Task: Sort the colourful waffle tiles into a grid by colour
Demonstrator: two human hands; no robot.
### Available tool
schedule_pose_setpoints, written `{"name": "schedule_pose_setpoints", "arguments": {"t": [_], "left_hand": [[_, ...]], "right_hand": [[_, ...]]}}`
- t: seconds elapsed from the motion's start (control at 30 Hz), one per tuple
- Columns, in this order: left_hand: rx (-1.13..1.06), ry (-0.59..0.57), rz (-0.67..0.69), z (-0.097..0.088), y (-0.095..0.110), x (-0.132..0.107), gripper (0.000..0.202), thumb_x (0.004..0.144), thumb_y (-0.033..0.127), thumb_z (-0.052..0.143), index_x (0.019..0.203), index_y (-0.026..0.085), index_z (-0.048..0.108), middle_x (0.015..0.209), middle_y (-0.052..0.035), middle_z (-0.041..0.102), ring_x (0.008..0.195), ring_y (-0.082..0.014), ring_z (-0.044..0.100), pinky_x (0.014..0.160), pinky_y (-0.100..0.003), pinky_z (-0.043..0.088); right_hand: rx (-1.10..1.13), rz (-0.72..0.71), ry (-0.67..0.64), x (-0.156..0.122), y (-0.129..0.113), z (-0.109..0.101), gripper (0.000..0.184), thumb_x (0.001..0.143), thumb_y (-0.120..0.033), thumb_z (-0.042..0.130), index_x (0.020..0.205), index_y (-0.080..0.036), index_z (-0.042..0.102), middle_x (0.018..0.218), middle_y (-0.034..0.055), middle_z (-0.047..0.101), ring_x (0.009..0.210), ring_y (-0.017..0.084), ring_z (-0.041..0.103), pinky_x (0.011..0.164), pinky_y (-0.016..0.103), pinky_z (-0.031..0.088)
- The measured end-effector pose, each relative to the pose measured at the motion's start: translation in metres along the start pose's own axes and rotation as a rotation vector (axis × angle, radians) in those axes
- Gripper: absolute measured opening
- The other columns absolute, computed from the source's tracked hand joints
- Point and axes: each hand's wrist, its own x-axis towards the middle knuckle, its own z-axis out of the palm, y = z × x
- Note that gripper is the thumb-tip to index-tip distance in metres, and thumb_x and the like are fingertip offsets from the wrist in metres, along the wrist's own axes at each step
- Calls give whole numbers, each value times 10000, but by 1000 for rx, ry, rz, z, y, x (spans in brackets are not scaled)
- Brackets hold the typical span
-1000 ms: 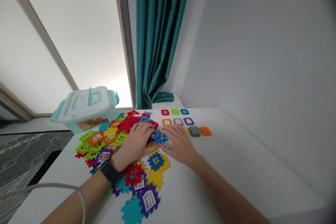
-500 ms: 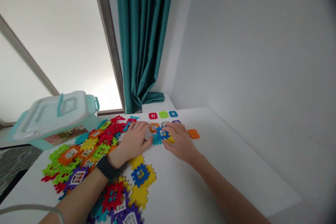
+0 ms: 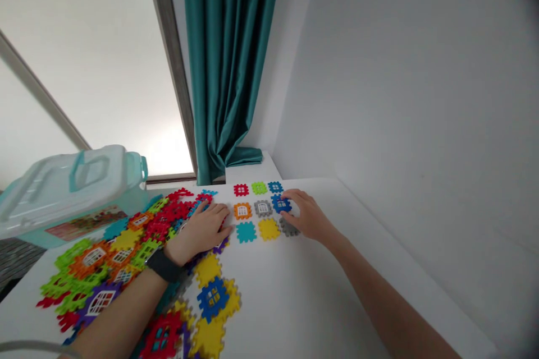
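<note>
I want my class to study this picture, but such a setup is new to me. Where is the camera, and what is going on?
No machine here: a person wears a camera on the head, looking down at their own hands. On the table lie toothed plastic tiles: a loose pile at left, nine set out in a square. The left hand rests flat on the pile. The right hand touches a blue tile in the square. A lidded box stands at left.

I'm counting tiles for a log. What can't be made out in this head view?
Head view:
Grey toothed plastic tile: partly under the right hand.
Purple plastic tile: mostly hidden by the left hand.
Teal clear-lidded storage box: cut by the left edge; its label too blurred.
</note>
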Motion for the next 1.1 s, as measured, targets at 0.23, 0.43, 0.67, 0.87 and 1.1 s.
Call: {"name": "schedule_pose_setpoints", "arguments": {"t": [0.23, 0.43, 0.67, 0.87, 1.1], "left_hand": [[-29, 61, 12, 3, -2, -2, 346, 927, 402, 595, 1206, 207, 657, 1274, -127, 700, 1235, -305, 627, 1165, -516, 348], [-30, 0, 11, 1, -3, -1, 390, 944, 423, 551, 1247, 197, 647, 1334, -141, 674, 1262, -318, 615, 1170, -539, 333], [-24, -19, 0, 2, -5, -1, 385, 938, 420, 552, 1243, 208, 654, 1354, -133, 667, 1261, -318, 620, 1145, -521, 384], [-27, -32, -1, 4, -7, 0, 411, 932, 413, 544, 1271, 202, 642, 1384, -134, 648, 1276, -324, 609, 1142, -518, 403], [-18, -38, -3, 7, -10, -1, 442, 930, 458, 518, 1268, 205, 645, 1379, -129, 652, 1279, -324, 606, 1139, -500, 420]], "right_hand": [[69, 96, -29, 12, 49, -3, 301, 859, -270, 642, 1155, -217, 639, 1176, 85, 691, 1080, 234, 661, 989, 439, 522], [17, 175, -50, 22, 80, 6, 285, 835, -210, 660, 1119, -210, 672, 1187, 86, 701, 1131, 240, 639, 1026, 438, 493], [-53, 264, -110, 27, 99, 15, 245, 832, -188, 660, 1066, -238, 709, 1188, 65, 716, 1159, 254, 616, 1037, 437, 455], [-76, 301, -146, 33, 100, 22, 209, 856, -235, 657, 1052, -275, 718, 1237, 39, 699, 1174, 256, 596, 1032, 457, 438], [-72, 315, -158, 40, 103, 23, 220, 874, -248, 643, 1079, -280, 715, 1265, 39, 689, 1178, 257, 585, 1047, 473, 418]]}}
